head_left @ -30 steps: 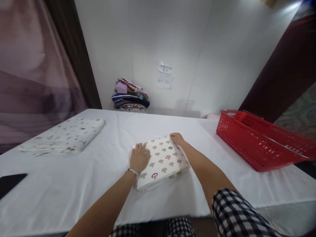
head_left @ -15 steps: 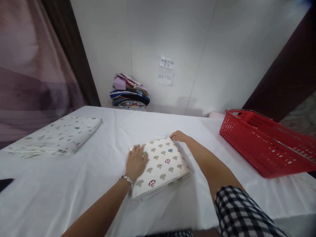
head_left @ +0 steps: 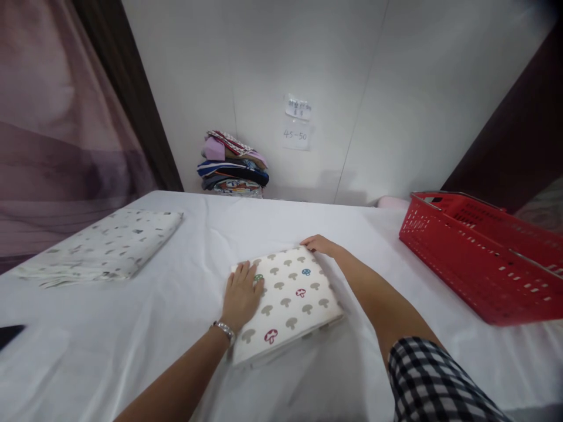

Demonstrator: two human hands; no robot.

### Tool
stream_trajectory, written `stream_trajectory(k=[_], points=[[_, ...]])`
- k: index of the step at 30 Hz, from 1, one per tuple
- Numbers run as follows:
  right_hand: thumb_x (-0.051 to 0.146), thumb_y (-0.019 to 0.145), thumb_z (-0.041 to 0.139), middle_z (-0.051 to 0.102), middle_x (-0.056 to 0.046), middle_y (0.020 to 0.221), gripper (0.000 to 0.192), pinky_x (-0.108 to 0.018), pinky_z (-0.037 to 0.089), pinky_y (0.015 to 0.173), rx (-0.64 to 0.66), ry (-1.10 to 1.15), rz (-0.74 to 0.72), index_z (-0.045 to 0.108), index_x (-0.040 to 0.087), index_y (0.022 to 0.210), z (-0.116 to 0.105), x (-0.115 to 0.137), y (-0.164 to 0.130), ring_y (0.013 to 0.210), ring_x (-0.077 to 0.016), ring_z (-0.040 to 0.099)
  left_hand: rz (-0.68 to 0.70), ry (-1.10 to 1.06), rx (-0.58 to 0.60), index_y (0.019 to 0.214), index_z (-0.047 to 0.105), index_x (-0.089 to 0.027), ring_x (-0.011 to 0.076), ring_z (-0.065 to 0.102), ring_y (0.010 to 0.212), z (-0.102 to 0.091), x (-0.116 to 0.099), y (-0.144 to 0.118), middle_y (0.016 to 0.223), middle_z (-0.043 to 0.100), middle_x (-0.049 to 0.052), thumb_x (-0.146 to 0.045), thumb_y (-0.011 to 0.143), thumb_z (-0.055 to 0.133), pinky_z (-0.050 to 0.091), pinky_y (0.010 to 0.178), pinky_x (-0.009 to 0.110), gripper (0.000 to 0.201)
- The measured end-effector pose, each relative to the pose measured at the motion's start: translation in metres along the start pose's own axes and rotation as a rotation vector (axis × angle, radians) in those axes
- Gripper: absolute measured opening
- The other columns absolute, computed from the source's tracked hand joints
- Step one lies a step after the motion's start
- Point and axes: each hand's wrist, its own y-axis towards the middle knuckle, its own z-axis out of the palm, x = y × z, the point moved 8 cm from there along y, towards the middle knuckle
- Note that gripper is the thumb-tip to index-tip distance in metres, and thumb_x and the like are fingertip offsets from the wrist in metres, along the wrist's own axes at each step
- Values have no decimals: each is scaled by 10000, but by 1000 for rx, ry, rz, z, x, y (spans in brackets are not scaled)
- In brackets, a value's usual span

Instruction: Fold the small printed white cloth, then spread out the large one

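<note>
- My left fingers [head_left: 243, 274] lie slightly spread on mushroom-print cloth [head_left: 292, 298].
- My right fingers [head_left: 311, 240] touch its far corner; can't tell if pinching.
- Red basket [head_left: 460, 258], right: bottom hidden.

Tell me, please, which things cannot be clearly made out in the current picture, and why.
All in the head view:
- Mushroom-print cloth: the left grip covers part of its pattern.
- Red basket: right end cut off by the picture edge; floor hidden by its walls.
- Dark object: cut off by the left edge.
- Upper paper sign: writing too small and blurred.
</note>
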Motion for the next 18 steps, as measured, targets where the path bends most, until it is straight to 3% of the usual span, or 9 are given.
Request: stream_trajectory(k=[7, 18], points=[[387, 840, 487, 703, -67, 1043, 356, -286, 437, 891, -139, -17, -84, 727, 153, 962, 19, 6, 6, 1001, -206, 611, 17, 7, -37, 1362, 451, -156, 269, 279, 1380, 0, 1, -1, 1469, 378, 120, -363, 911, 357, 233, 1121, 467, 505], [408, 815, 548, 666, -19, 678, 323, -244, 406, 671, -44, -129, -100, 738, 153, 762, 31, 8, 44, 666, -146, 558, 46, 31, -74, 1360, 454, -176, 258, 295, 1377, 2, 2, -2, 1459, 399, 98, -383, 911, 345, 248, 1118, 453, 506]])
